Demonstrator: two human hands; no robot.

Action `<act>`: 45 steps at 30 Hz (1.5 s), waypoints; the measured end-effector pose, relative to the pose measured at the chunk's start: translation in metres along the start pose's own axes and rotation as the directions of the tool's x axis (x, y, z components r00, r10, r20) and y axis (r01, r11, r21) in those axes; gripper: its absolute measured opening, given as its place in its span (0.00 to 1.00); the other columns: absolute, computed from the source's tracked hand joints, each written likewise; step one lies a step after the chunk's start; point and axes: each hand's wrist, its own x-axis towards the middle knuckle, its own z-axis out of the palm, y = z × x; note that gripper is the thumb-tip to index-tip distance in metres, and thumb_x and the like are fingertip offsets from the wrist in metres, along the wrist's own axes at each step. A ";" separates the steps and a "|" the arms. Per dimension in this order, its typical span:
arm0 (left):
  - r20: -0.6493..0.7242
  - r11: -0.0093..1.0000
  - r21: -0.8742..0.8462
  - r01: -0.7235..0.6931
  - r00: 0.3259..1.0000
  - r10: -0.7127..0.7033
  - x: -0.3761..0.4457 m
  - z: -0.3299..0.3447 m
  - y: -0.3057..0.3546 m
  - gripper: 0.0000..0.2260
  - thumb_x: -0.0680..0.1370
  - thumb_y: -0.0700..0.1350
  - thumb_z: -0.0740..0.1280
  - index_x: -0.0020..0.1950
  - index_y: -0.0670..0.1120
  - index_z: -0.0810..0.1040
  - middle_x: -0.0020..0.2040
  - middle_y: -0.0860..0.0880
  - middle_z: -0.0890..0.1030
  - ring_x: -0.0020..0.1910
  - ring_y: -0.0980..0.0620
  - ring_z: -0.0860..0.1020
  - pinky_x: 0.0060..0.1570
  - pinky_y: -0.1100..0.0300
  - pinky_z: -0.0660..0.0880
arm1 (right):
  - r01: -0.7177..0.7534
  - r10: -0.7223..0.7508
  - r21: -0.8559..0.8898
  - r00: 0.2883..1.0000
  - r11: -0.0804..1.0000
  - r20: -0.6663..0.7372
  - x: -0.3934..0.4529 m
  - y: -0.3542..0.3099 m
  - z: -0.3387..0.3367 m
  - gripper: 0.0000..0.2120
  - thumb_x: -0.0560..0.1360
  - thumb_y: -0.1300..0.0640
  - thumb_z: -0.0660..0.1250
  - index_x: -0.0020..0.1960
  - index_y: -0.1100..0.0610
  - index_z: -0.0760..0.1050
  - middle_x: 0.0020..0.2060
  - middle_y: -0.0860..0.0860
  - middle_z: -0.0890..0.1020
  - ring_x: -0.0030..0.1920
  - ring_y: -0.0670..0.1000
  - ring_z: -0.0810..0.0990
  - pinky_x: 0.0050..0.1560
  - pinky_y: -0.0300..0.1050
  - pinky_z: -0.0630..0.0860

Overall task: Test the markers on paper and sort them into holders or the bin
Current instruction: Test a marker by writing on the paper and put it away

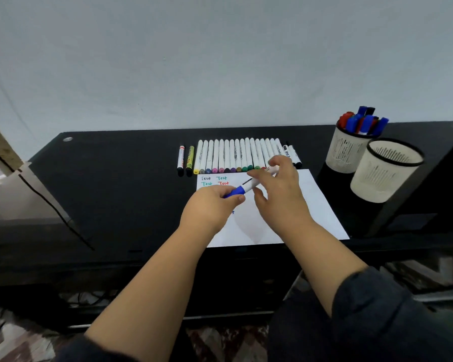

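Both forearms reach forward over the desk (115, 178), meeting above the paper (309, 205). The left hand (209, 207), knuckles up, pinches the blue cap end of a marker (242, 188). The right hand (277, 184) grips the white barrel between thumb and fingers. The marker slants just above the sheet, near the marker row (236, 155).
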 end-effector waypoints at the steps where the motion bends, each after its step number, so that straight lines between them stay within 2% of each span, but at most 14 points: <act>1: 0.002 0.999 -0.005 -0.034 0.999 0.034 0.000 0.001 0.006 0.13 0.77 0.52 0.66 0.60 0.52 0.78 0.39 0.52 0.76 0.33 0.53 0.70 0.38 0.59 0.69 | 0.050 -0.050 -0.012 0.998 0.999 -0.035 0.002 0.005 -0.005 0.15 0.74 0.66 0.67 0.59 0.57 0.79 0.61 0.57 0.70 0.61 0.57 0.69 0.49 0.46 0.73; 4: 0.023 0.986 -0.093 -0.140 0.989 0.143 0.000 0.005 0.025 0.14 0.76 0.53 0.67 0.61 0.54 0.78 0.45 0.55 0.79 0.35 0.58 0.71 0.36 0.65 0.67 | 0.045 -0.048 -0.043 0.995 0.998 -0.089 0.010 0.021 -0.020 0.11 0.74 0.67 0.66 0.56 0.62 0.79 0.53 0.59 0.75 0.54 0.59 0.74 0.44 0.52 0.76; 7: 0.062 0.956 -0.216 -0.196 0.975 0.214 0.005 0.013 0.043 0.19 0.77 0.56 0.65 0.67 0.55 0.74 0.63 0.57 0.76 0.50 0.61 0.72 0.50 0.66 0.67 | -0.021 0.021 0.004 0.986 1.000 -0.168 0.021 0.041 -0.041 0.12 0.75 0.68 0.64 0.57 0.63 0.77 0.55 0.57 0.75 0.52 0.55 0.75 0.47 0.45 0.74; 10: 0.123 0.957 -0.165 -0.237 0.958 0.258 0.021 0.029 0.055 0.23 0.79 0.57 0.61 0.73 0.54 0.66 0.70 0.58 0.70 0.64 0.58 0.68 0.57 0.64 0.62 | -0.114 0.142 0.135 0.964 0.984 -0.223 0.031 0.060 -0.069 0.11 0.76 0.65 0.63 0.58 0.59 0.75 0.56 0.50 0.74 0.50 0.44 0.71 0.43 0.28 0.66; 13: 0.199 0.973 -0.019 -0.231 0.953 0.230 0.041 0.053 0.064 0.26 0.80 0.59 0.56 0.76 0.53 0.58 0.74 0.55 0.63 0.72 0.53 0.62 0.63 0.59 0.61 | -0.190 0.248 0.250 0.942 0.949 -0.226 0.036 0.077 -0.092 0.08 0.78 0.59 0.61 0.57 0.54 0.74 0.51 0.45 0.72 0.48 0.42 0.71 0.44 0.29 0.66; 16: 0.254 0.951 0.177 -0.255 0.945 0.206 0.060 0.084 0.068 0.26 0.81 0.58 0.54 0.77 0.51 0.55 0.77 0.52 0.57 0.74 0.50 0.58 0.68 0.56 0.58 | -0.247 0.312 0.263 0.919 0.932 -0.242 0.035 0.097 -0.112 0.09 0.79 0.58 0.61 0.58 0.55 0.72 0.53 0.46 0.72 0.51 0.44 0.72 0.50 0.39 0.71; 21: 0.302 0.828 0.466 -0.313 0.935 0.184 0.093 0.129 0.056 0.27 0.82 0.56 0.51 0.78 0.48 0.48 0.78 0.50 0.48 0.76 0.51 0.50 0.72 0.56 0.52 | -0.284 0.289 0.055 0.925 0.957 -0.246 0.037 0.136 -0.135 0.09 0.78 0.60 0.62 0.57 0.58 0.72 0.54 0.52 0.75 0.54 0.51 0.74 0.54 0.45 0.72; 23: 0.294 0.777 0.531 -0.337 0.934 0.204 0.104 0.140 0.049 0.27 0.82 0.56 0.50 0.78 0.47 0.47 0.78 0.49 0.47 0.76 0.51 0.48 0.73 0.56 0.49 | -0.314 0.309 0.004 0.931 0.949 -0.195 0.039 0.150 -0.137 0.07 0.78 0.59 0.62 0.55 0.58 0.72 0.50 0.53 0.76 0.51 0.54 0.75 0.51 0.47 0.73; 26: 0.279 0.709 0.599 -0.373 0.927 0.252 0.114 0.150 0.039 0.27 0.82 0.56 0.49 0.78 0.46 0.47 0.78 0.48 0.46 0.77 0.51 0.46 0.73 0.56 0.45 | -0.330 0.317 -0.095 0.940 0.939 -0.126 0.044 0.167 -0.137 0.03 0.77 0.57 0.62 0.48 0.55 0.69 0.45 0.50 0.72 0.48 0.52 0.72 0.45 0.44 0.68; 31: 0.270 0.696 0.614 -0.373 0.927 0.259 0.114 0.156 0.029 0.26 0.82 0.55 0.47 0.78 0.46 0.47 0.78 0.50 0.46 0.76 0.52 0.46 0.73 0.57 0.44 | -0.379 0.364 -0.168 0.925 0.910 -0.114 0.049 0.178 -0.135 0.05 0.77 0.55 0.62 0.48 0.54 0.67 0.43 0.49 0.72 0.45 0.50 0.71 0.49 0.46 0.69; 35: 0.264 0.698 0.617 -0.363 0.931 0.250 0.116 0.156 0.030 0.26 0.82 0.56 0.47 0.78 0.47 0.47 0.78 0.51 0.45 0.76 0.54 0.45 0.72 0.59 0.43 | -0.364 0.354 -0.181 0.931 0.914 -0.087 0.050 0.181 -0.135 0.06 0.78 0.52 0.60 0.52 0.53 0.65 0.43 0.49 0.75 0.43 0.50 0.71 0.51 0.45 0.63; 38: 0.255 0.700 0.620 -0.355 0.935 0.248 0.117 0.157 0.029 0.26 0.82 0.56 0.47 0.78 0.48 0.47 0.78 0.52 0.45 0.76 0.55 0.45 0.72 0.60 0.42 | -0.343 0.338 -0.219 0.939 0.913 -0.062 0.052 0.185 -0.132 0.06 0.79 0.50 0.59 0.49 0.52 0.66 0.40 0.47 0.74 0.42 0.51 0.72 0.50 0.45 0.61; 42: 0.253 0.706 0.615 -0.353 0.935 0.247 0.116 0.157 0.030 0.26 0.82 0.56 0.48 0.78 0.48 0.48 0.78 0.52 0.45 0.76 0.55 0.45 0.72 0.60 0.43 | -0.347 0.352 -0.300 0.935 0.889 -0.038 0.055 0.189 -0.131 0.15 0.79 0.46 0.58 0.37 0.52 0.66 0.33 0.46 0.70 0.39 0.50 0.71 0.48 0.45 0.61; 45: 0.254 0.699 0.620 -0.357 0.934 0.251 0.114 0.156 0.031 0.26 0.82 0.56 0.47 0.78 0.48 0.48 0.78 0.52 0.45 0.76 0.54 0.45 0.72 0.60 0.43 | -0.331 0.338 -0.317 0.940 0.889 -0.032 0.057 0.188 -0.132 0.13 0.79 0.46 0.58 0.40 0.52 0.68 0.36 0.46 0.72 0.41 0.50 0.72 0.48 0.45 0.61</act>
